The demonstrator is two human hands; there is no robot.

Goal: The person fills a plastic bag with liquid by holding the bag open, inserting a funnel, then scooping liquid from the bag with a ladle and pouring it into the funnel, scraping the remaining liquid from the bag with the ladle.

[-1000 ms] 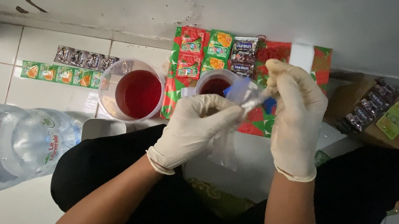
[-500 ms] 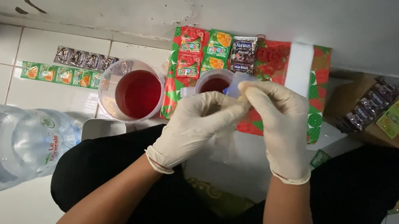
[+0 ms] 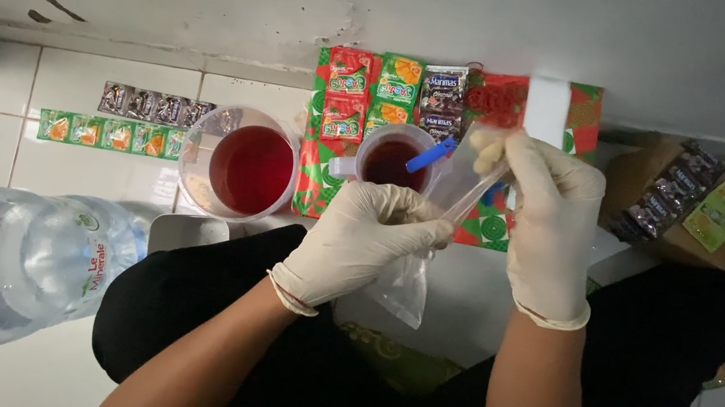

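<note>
Both my hands wear white gloves and hold a small clear plastic bag (image 3: 413,283) between them. My left hand (image 3: 366,242) grips the bag's lower part; my right hand (image 3: 546,221) pinches its upper edge by the mouth. Just beyond the bag stands a small clear cup (image 3: 388,160) of dark red liquid with a blue spoon-like handle (image 3: 430,154) sticking out. A larger clear jug (image 3: 239,166) of red liquid stands to the left of it.
Drink powder sachets (image 3: 389,88) lie on a red and green patterned sheet (image 3: 484,222) by the wall. Two sachet strips (image 3: 110,132) lie on white tiles at left. A big clear water bottle (image 3: 0,259) lies at lower left. A cardboard box of packets (image 3: 684,199) sits at right.
My right hand has shifted to the right and lifted the bag's top edge, spreading the bag out. My left hand has stayed on the bag's lower part.
</note>
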